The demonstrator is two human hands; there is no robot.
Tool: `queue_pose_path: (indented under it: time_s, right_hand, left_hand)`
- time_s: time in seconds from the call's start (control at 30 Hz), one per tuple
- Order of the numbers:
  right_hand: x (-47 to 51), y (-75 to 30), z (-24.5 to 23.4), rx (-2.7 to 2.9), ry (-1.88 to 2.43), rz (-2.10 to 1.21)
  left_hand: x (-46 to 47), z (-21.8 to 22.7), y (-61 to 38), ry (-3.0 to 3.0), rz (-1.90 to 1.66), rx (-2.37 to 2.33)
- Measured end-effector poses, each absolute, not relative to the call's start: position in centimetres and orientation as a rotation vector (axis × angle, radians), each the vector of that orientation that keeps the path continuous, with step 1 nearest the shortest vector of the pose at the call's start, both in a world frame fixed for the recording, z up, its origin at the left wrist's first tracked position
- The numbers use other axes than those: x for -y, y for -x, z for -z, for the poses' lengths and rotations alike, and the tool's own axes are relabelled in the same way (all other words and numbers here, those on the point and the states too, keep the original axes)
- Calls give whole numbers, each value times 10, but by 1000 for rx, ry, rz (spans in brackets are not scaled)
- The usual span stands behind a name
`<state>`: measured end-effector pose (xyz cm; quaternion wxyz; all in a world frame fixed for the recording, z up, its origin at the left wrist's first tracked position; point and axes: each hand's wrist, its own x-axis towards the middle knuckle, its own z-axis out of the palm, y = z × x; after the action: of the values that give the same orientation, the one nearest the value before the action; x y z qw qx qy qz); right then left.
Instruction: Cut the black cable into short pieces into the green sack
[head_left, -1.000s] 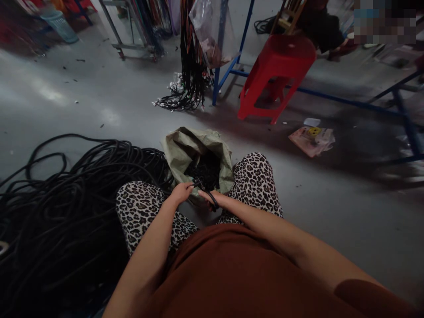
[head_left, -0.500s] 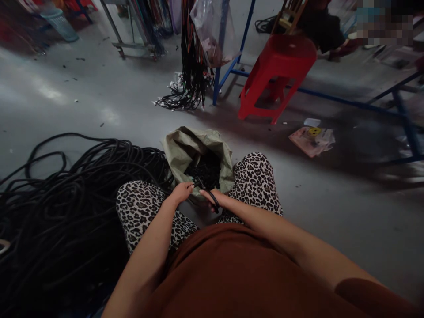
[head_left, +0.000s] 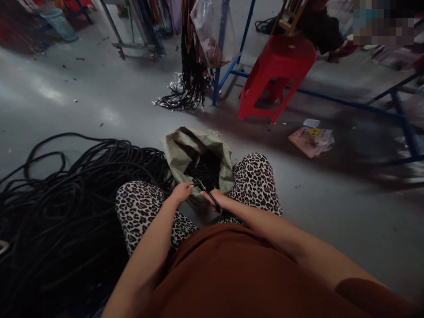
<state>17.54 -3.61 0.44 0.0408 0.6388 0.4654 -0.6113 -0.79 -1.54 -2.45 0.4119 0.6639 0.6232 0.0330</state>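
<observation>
I sit with an open green woven sack (head_left: 185, 148) between my knees; it holds a dark heap of short black pieces (head_left: 206, 170). My left hand (head_left: 181, 192) is closed, pinching one end of a short black cable piece (head_left: 208, 194) at the sack's near rim. My right hand (head_left: 212, 198) is closed on the other part of the same piece, which runs back over its fingers. Both hands almost touch, just above my lap.
A big tangle of black cable (head_left: 62, 207) covers the floor on my left. Ahead stand a red plastic stool (head_left: 276, 73), a blue metal frame (head_left: 331, 99), hanging black wire bundles (head_left: 190, 66) and a clear plastic bag (head_left: 212, 31). Papers (head_left: 311, 139) lie on the grey floor.
Almost nothing differs; my right hand has shifted slightly with the cable piece, and both hands keep their hold at the sack's rim.
</observation>
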Motion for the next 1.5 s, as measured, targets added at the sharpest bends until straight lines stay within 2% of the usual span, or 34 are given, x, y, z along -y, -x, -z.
queue_pose_path:
  time_s: [0.37,0.7,0.97,1.5]
  right_hand:
    - [37,-179,-5,-1396,-1991,1912]
    - [36,-180,14,-1333,-1964,2021]
    - [38,-178,12,-1327,-1904,2138]
    - [38,-174,1,-1326,-1880,2140]
  left_hand:
    - [17,20,9,-1736,-74,-1580]
    - [14,19,9,-1703,-170,-1650]
    - [13,17,8,-1686,-223,-1643]
    - [15,14,4,-1662,-231,-1572]
